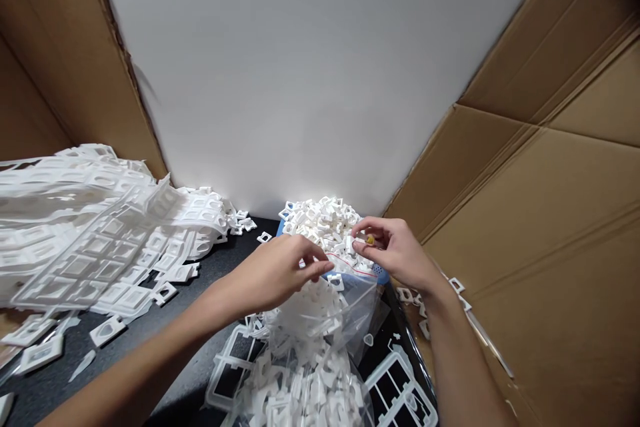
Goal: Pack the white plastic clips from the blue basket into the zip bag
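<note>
Left hand (273, 273) and right hand (395, 250), fingers pressed together, pinch the bag (320, 353) mouth at centre; white parts (323, 220) heap at 12 o'clock, apparently in a blue tray (381, 272).

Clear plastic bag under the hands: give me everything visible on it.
The clear plastic bag is thin, glossy, crumpled film with a red line across its mouth. It lies on the dark tabletop, mouth pointing away from the camera, stuffed with small white plastic pieces. The left hand pinches at its opening; the right hand works just beyond, at the heaped blue container. Its lower end runs out of frame.
</note>
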Tool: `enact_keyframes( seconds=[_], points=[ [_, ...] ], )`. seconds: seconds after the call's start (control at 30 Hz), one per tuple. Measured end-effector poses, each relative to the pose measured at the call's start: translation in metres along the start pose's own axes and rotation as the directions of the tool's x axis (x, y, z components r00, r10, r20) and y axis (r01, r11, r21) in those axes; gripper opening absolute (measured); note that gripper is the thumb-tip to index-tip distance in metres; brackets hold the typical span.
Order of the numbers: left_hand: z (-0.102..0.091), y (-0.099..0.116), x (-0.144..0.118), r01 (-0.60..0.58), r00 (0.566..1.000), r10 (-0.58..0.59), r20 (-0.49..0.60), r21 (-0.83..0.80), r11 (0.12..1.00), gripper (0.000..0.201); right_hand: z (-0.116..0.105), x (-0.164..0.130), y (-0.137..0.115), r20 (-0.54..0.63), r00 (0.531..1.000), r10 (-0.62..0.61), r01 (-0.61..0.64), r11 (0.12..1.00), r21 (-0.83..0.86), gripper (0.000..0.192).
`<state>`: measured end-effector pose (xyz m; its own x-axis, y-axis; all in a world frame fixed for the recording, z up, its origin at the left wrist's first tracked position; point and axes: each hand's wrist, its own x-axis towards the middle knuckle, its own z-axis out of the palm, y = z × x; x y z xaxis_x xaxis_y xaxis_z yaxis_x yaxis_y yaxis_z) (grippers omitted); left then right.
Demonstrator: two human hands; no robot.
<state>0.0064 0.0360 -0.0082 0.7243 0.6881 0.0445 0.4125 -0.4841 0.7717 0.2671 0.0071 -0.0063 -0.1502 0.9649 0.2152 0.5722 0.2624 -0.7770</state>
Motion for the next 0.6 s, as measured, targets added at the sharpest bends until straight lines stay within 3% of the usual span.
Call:
enact_keyframes(
  seconds=[0.13, 0.23, 0.3, 0.43, 0.6],
  points=[
    [0.003, 0.005, 0.003, -0.021, 0.998, 0.037, 0.056, -0.258, 0.966, 0.044, 0.02, -0.001, -0.016, -0.06, 0.992, -0.108, 0.114, 0.987, 0.115, 0.013],
    [0.004, 0.007, 0.004, -0.005, 0.992, 0.082, 0.1, -0.606, 0.796, 0.042, 0.026, -0.002, -0.019, -0.138, 0.978, -0.156, 0.165, 0.985, 0.051, 0.011],
    [0.004, 0.007, 0.005, 0.025, 0.997, 0.034, 0.068, -0.715, 0.698, 0.04, 0.024, -0.003, -0.02, -0.152, 0.97, -0.188, 0.189, 0.982, -0.012, 0.008],
    [0.0, 0.001, 0.007, 0.038, 0.998, -0.06, -0.011, -0.657, 0.753, 0.038, 0.013, -0.002, -0.018, -0.097, 0.98, -0.171, 0.156, 0.976, -0.15, 0.01],
    [-0.004, -0.001, 0.008, 0.051, 0.994, -0.091, -0.056, -0.502, 0.864, 0.031, 0.004, 0.007, 0.013, -0.11, 0.992, 0.054, -0.097, 0.896, -0.434, 0.015]
  ],
)
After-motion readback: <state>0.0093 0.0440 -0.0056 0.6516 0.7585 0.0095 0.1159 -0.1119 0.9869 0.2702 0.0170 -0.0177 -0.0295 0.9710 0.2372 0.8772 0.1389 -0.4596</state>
